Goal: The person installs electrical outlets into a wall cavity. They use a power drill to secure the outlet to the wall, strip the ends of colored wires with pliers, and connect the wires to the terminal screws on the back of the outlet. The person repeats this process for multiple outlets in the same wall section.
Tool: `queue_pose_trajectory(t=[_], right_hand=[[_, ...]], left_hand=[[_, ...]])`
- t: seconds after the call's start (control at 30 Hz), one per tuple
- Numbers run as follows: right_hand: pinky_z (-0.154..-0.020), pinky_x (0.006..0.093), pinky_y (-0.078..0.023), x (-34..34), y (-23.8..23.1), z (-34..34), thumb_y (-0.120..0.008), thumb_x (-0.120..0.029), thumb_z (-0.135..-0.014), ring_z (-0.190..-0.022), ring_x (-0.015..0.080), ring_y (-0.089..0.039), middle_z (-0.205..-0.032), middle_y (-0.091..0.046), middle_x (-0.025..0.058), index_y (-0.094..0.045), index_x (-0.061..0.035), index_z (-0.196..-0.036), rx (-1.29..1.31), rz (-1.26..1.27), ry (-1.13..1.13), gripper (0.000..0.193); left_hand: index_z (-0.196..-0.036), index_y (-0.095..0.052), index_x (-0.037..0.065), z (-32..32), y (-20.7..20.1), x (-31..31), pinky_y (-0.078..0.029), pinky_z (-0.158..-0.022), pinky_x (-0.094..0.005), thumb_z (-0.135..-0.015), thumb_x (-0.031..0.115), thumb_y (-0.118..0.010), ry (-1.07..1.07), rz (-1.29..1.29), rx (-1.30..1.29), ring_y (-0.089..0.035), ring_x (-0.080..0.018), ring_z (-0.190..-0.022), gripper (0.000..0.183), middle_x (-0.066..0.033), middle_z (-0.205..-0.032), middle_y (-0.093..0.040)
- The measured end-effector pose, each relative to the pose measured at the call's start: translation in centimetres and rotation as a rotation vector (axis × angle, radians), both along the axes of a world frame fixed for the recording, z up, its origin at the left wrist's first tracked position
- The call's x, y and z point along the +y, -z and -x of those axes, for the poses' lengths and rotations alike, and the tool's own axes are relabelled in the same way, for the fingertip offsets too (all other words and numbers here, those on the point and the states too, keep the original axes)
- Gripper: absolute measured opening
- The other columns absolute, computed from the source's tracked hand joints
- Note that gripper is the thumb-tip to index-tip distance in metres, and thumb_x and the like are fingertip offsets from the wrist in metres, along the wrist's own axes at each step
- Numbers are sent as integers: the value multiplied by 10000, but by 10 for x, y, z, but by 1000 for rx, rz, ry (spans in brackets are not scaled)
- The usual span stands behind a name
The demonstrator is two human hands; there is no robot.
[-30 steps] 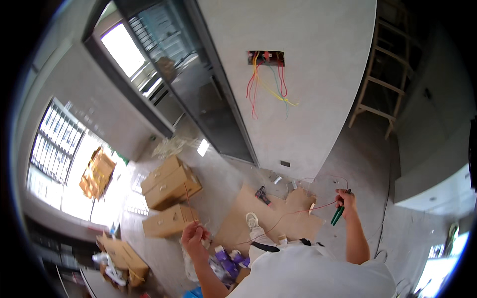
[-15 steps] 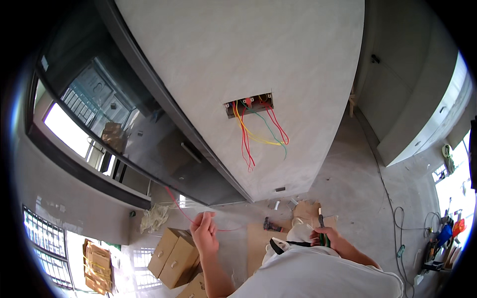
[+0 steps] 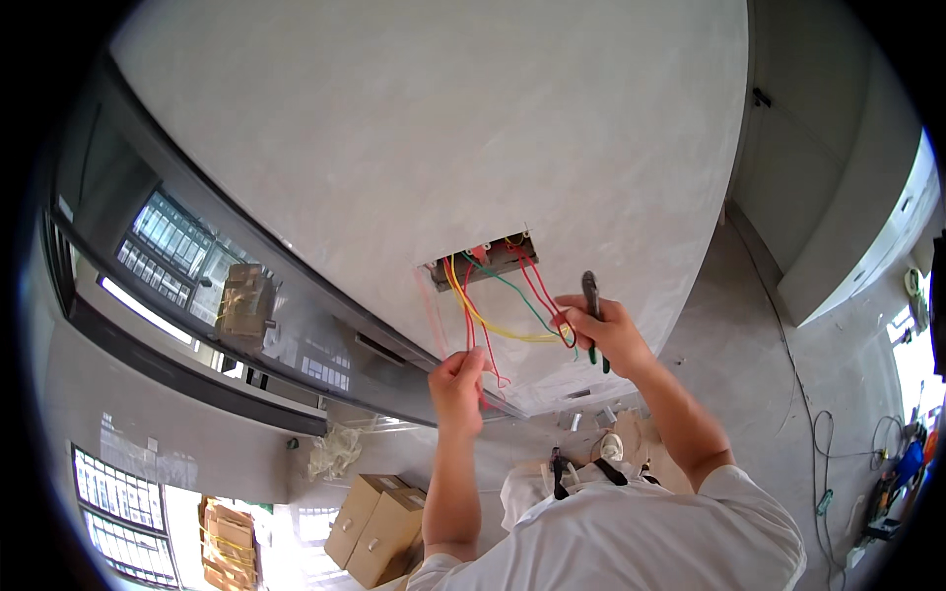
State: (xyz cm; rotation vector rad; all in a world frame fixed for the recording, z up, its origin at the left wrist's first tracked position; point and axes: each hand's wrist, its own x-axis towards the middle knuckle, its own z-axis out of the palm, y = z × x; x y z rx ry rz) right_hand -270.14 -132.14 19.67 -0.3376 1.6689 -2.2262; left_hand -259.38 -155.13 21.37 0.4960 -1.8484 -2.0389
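Note:
A rectangular wall box [image 3: 505, 258] is set in the pale wall, with red, yellow and green wires hanging out of it. My left hand [image 3: 457, 392] is closed in a pinch on a thin red wire, part of which shows as a faint blurred loop [image 3: 430, 313] left of the box. Doubled red wires [image 3: 469, 313] hang just above those fingers. In my right hand [image 3: 613, 335] are pliers [image 3: 591, 286] with dark jaws and green handles, jaws upward. Its thumb and fingertips are at the right red wire loop [image 3: 540, 286] and the end of the yellow wires [image 3: 512, 335]; whether they pinch them I cannot tell.
A dark-framed glass panel [image 3: 296, 325] runs along the wall's left side. Cardboard boxes [image 3: 370, 527] stand below left, near crumpled clear plastic [image 3: 335, 451]. On the right floor lie a black cable [image 3: 816, 443] and a heap of tools [image 3: 892, 492].
Both hands have risen from low in front of my body to the wires at the wall box. The pliers came up with my right hand. The view has shifted too.

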Motion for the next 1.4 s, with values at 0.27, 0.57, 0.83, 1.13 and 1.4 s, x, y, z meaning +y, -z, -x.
queue_pose_trajectory(t=[0.27, 0.57, 0.83, 1.13, 1.4], right_hand=[[-636, 254, -435, 3, -10, 5, -627, -94, -962, -723, 107, -551, -834, -601, 20, -615, 63, -1230, -208, 288, -175, 311], [-657, 267, -467, -22, 23, -7, -641, -145, -984, -743, 120, -603, -861, -629, 55, -564, -27, -1087, -24, 338, 65, 174], [-678, 286, -482, -5, 10, -3, -609, -103, -999, -714, 128, -563, -845, -610, 49, -572, 33, -1131, -62, 178, -118, 193], [-634, 288, -450, 6, 7, 7, -644, -93, -962, -699, 104, -533, -787, -580, 26, -594, -4, -953, 21, 207, -352, 102], [-568, 264, -450, -5, 7, 4, -729, -73, -913, -637, 106, -559, -781, -625, 41, -565, -22, -911, 61, 43, -239, 172]], left_hand=[[-742, -662, 2, -7, 18, -97, -272, -512, -269, -954, 174, -703, -181, 122, 6, -357, -57, -544, 276, 12, -664, -561], [-785, -640, -13, 18, 40, -129, -394, -573, -305, -946, 188, -698, -296, 824, -94, -478, -145, -588, 264, -40, -657, -574], [-906, -700, -9, -52, -61, -22, -459, -570, -341, -907, 141, -739, -471, 1160, 412, -607, -210, -607, 155, -107, -716, -659], [-975, -674, -23, 13, -50, 81, -487, -578, -361, -918, 183, -739, 9, 1100, 200, -650, -278, -622, 223, -136, -726, -653], [-944, -636, -40, 71, -3, 69, -459, -540, -300, -935, 164, -675, 13, 436, 37, -597, -132, -585, 207, -85, -688, -620]])
